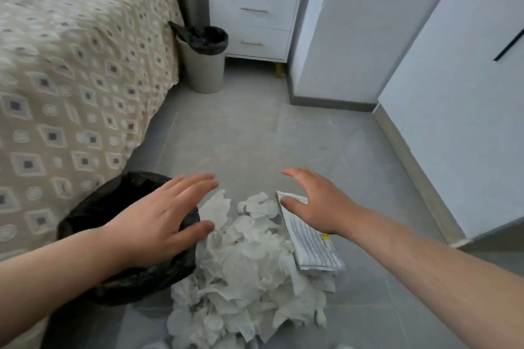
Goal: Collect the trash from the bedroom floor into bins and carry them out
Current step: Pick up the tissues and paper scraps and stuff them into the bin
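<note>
A heap of crumpled white tissues point(246, 272) lies on the grey floor in front of me. A striped paper packet point(309, 246) lies at the heap's right edge. A bin lined with a black bag point(93, 207) stands at the heap's left, against the bed. My left hand point(158, 215) hovers over that bin's rim, fingers straight and spread, holding nothing. Over the top of the striped packet my right hand point(314, 201) is also spread and holds nothing. A second bin point(202, 65), beige with a black liner, stands farther back beside the nightstand.
A bed with a patterned beige cover point(71, 79) fills the left side. A white two-drawer nightstand point(255, 20) stands at the back. White walls and a wardrobe point(453, 93) bound the right. Bare grey floor tiles point(255, 136) stretch between the heap and the far bin.
</note>
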Tool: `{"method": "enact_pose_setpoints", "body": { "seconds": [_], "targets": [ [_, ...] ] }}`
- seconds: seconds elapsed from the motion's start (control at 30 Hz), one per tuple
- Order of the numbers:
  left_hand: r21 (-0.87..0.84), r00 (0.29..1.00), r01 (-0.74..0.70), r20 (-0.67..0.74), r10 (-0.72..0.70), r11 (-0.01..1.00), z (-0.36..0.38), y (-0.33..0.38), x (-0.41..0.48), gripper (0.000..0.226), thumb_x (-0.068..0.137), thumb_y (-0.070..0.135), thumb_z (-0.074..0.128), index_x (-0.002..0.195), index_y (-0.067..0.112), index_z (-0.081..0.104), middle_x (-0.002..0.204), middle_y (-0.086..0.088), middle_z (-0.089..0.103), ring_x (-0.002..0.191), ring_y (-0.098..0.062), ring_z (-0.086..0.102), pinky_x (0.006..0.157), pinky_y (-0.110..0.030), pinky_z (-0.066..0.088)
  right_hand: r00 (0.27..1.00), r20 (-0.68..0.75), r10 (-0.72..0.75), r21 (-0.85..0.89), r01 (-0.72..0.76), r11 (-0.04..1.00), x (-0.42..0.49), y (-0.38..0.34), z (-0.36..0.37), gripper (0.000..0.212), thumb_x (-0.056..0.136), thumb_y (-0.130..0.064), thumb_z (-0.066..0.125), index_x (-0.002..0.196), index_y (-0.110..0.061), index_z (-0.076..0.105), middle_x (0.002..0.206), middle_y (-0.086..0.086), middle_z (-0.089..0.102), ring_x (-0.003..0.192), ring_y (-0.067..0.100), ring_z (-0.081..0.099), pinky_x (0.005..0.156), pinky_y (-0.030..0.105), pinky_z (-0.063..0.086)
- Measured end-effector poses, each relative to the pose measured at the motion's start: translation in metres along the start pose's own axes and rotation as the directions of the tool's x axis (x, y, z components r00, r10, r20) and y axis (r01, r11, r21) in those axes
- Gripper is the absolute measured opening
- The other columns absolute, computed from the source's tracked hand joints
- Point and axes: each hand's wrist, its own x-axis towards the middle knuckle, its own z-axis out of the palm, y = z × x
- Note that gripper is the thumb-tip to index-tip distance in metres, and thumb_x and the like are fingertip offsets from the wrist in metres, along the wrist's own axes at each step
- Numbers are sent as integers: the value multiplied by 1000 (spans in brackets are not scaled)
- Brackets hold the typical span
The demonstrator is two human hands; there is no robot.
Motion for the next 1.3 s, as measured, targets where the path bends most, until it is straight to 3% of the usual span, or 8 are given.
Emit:
{"method": "enact_pose_setpoints", "body": {
  "seconds": [0.17,0.37,0.57,0.73,0.83,0.93,1.07,1.3],
  "targets": [
    [3,948,16,317,-16,1000,108,20,71,73,84,68,28,147,32,24,156,14,22,142,-4,21,112,-16,16,982,60,177,117,-183,976,-26,73,43,47,90,-33,58,135,-22,49,138,-4,52,127,14,48,104,29,40],
    [-99,909,306,325,-260,947,224,28,101,60,92,49,48,144,23,34,149,7,36,136,-13,34,110,-25,27,915,126,383,176,-401,899,-15,143,79,37,91,-26,56,127,-19,56,130,-1,59,117,10,54,97,19,39],
    [-103,857,472,285,-429,875,267,13,102,57,94,44,46,143,17,36,148,1,38,136,-18,34,111,-27,25,842,180,509,146,-535,832,8,170,124,49,90,-37,54,133,-15,51,138,3,54,126,19,51,103,28,40],
    [-34,805,550,289,-519,835,278,-6,96,93,72,75,28,147,21,26,156,-2,25,143,-22,23,115,-34,21,748,242,618,31,-642,766,43,153,162,65,71,-65,55,113,-15,53,114,5,60,107,28,56,88,37,48],
    [23,742,598,362,-564,801,282,-10,91,101,71,79,44,151,30,8,161,-1,5,147,-24,6,117,-42,14,714,223,664,52,-689,723,52,147,180,74,62,-69,56,115,-17,51,114,3,60,108,27,57,87,38,49],
    [-9,727,607,410,-550,795,286,-11,86,95,74,70,54,150,34,12,160,1,8,145,-24,15,113,-39,24,730,215,648,79,-675,734,55,147,186,46,77,-46,55,112,-15,51,111,4,62,104,28,59,84,36,49],
    [-178,802,577,305,-513,797,289,-22,79,54,85,39,62,135,26,48,139,4,45,126,-18,45,99,-28,37,787,144,600,59,-612,788,52,147,178,10,82,-25,48,87,-16,49,87,3,59,84,27,54,67,30,40],
    [-300,843,538,210,-496,788,273,-27,87,17,74,-8,54,76,-2,70,87,-14,67,86,-28,62,78,-38,46,877,-18,481,-92,-480,872,44,147,133,17,85,-22,45,69,-17,41,69,2,50,71,31,48,53,29,31]
  ]
}}
